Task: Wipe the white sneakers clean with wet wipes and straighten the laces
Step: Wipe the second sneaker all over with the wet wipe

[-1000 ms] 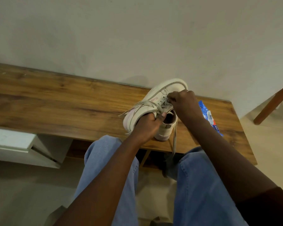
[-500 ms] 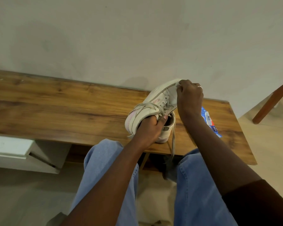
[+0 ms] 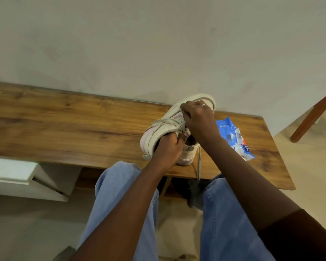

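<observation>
There is one camera, and it sits on my head. It looks forward and down. The wall (image 3: pixel 158 44) fills the top of the picture, and the desk (image 3: pixel 64 129) runs across the middle. My arms come in from the bottom edge. My left hand (image 3: pixel 167 149) and right hand (image 3: pixel 198 119) meet at the shoe (image 3: pixel 156 132), close to the camera. My jeans (image 3: pixel 120 194) are right under it. The view is wide, so it also takes in the floor (image 3: pixel 17 232) and a chair leg (image 3: pixel 312 117) far right.
</observation>
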